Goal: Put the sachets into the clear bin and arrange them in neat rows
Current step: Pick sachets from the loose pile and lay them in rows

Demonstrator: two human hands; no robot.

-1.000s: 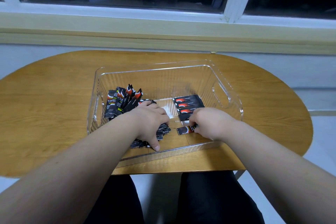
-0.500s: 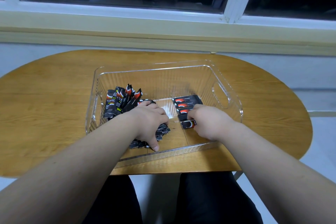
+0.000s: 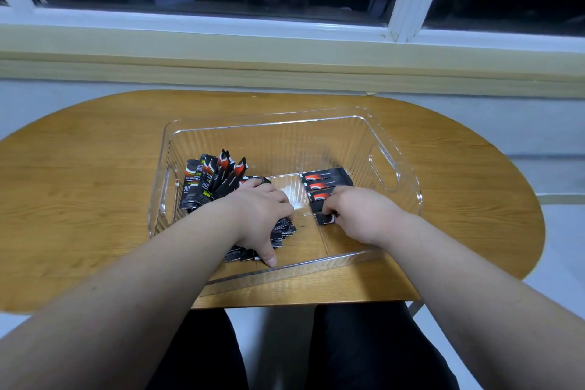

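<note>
A clear bin point(image 3: 395, 149) stands in the middle of the wooden table. Inside on the left lies a loose heap of black and red sachets point(image 3: 210, 182), some standing on end. My left hand point(image 3: 261, 210) rests on top of this heap, fingers curled over the sachets. On the right of the bin floor a row of sachets point(image 3: 326, 180) lies flat, side by side. My right hand point(image 3: 354, 210) pinches one sachet point(image 3: 325, 218) at the near end of that row, pressed against the floor.
The oval wooden table point(image 3: 79, 187) ends just in front of the bin; my dark trouser legs show below it. A window sill and dark window run along the back wall. The bin has a cut-out handle point(image 3: 384, 169) on its right wall.
My right hand has carried the sachet from the bin's near middle up and right to the end of the flat row. My left hand has stayed on the heap.
</note>
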